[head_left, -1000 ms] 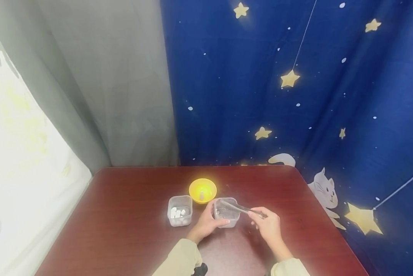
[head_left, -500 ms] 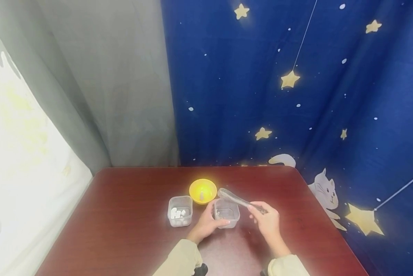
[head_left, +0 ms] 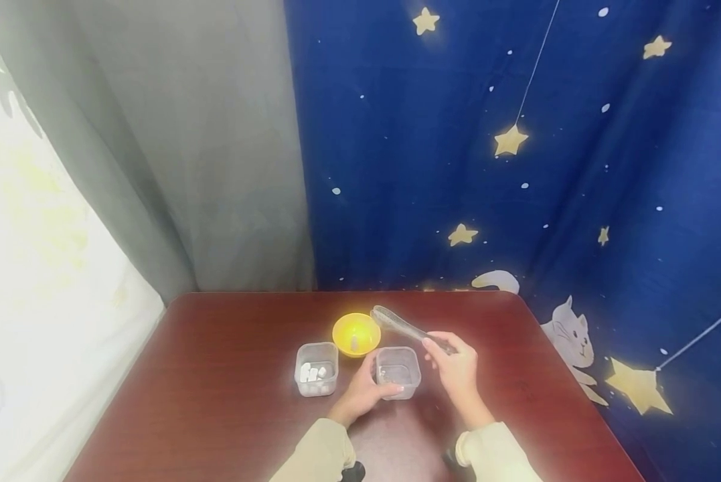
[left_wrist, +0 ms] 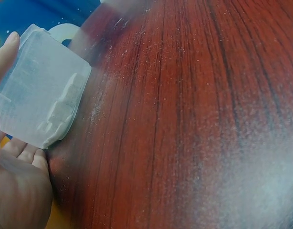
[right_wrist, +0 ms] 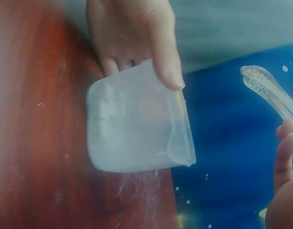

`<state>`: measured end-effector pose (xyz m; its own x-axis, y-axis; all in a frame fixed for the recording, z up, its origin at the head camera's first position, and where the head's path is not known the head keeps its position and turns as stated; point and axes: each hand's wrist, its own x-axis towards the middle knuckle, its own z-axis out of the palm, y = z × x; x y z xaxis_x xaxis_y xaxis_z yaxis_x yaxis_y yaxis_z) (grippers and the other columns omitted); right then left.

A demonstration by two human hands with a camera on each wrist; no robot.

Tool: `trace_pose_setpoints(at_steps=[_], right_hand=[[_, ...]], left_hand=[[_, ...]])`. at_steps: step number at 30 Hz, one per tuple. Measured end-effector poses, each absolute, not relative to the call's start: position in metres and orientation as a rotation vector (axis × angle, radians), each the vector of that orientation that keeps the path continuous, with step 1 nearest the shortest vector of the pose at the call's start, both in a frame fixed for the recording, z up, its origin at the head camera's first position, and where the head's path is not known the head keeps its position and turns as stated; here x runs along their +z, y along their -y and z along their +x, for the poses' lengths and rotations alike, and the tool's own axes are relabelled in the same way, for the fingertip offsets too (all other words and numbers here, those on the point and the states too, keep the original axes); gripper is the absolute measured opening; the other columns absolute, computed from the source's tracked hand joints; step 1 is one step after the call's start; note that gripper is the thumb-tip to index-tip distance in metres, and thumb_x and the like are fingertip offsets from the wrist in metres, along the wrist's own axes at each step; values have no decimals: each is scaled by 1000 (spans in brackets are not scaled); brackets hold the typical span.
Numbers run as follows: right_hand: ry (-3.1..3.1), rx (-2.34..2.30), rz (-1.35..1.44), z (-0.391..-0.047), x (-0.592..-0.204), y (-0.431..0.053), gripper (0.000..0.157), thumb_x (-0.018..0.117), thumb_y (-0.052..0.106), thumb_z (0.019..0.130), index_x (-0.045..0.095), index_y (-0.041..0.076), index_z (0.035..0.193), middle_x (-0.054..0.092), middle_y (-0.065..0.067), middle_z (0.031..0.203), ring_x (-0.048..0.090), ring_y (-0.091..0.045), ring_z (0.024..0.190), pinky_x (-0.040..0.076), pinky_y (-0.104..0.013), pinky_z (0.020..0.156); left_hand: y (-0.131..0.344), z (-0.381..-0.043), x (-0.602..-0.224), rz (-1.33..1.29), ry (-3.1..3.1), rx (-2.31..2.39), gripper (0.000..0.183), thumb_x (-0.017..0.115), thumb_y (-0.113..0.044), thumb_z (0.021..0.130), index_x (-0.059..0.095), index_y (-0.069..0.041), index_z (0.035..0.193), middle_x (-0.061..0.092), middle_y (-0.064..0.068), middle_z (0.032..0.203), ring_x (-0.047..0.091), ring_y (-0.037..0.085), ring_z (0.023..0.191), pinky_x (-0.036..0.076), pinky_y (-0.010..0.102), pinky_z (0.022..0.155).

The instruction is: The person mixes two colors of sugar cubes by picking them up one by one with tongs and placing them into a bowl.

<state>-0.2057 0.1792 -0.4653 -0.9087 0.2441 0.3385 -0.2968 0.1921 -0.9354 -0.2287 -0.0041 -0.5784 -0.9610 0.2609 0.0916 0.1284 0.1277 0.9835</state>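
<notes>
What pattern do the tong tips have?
The tong tips have dark dots, clearest in the right wrist view.

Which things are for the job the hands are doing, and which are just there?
For the job:
tongs, in the right hand
clear tub, in the left hand
probably yellow bowl, second tub nearby

Just there:
grey curtain
blue starry curtain
</notes>
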Motion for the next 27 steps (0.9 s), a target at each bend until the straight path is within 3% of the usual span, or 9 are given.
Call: trace_pose_setpoints(at_steps=[6, 22, 27], right_hand=[[2022, 1768, 92, -214, -458, -173, 16, 76, 4, 83, 72, -4, 95, 64, -27, 67, 58, -11, 47, 49, -28, 44], [1932, 1770, 149, -224, -440, -166, 17, 75, 1, 83, 70, -7, 97, 64, -24, 65, 57, -11, 46, 45, -21, 43], [1979, 1764, 107, -220, -448, -169, 18, 75, 2, 83, 70, -7, 97, 65, -26, 67, 58, -11, 47, 46, -25, 43]], left_hand=[[4, -229, -579, 372, -2273, 1968, 83, 84, -22, 74, 39, -10, 143, 54, 11, 129, 51, 31, 117, 38, 50, 101], [4, -229, -578, 416, -2278, 1985, 84, 84, -22, 74, 39, -7, 142, 55, 15, 129, 53, 33, 114, 41, 48, 98], [4, -230, -578, 411, -2281, 1980, 84, 85, -22, 74, 39, -6, 142, 55, 15, 128, 53, 33, 115, 40, 49, 99]])
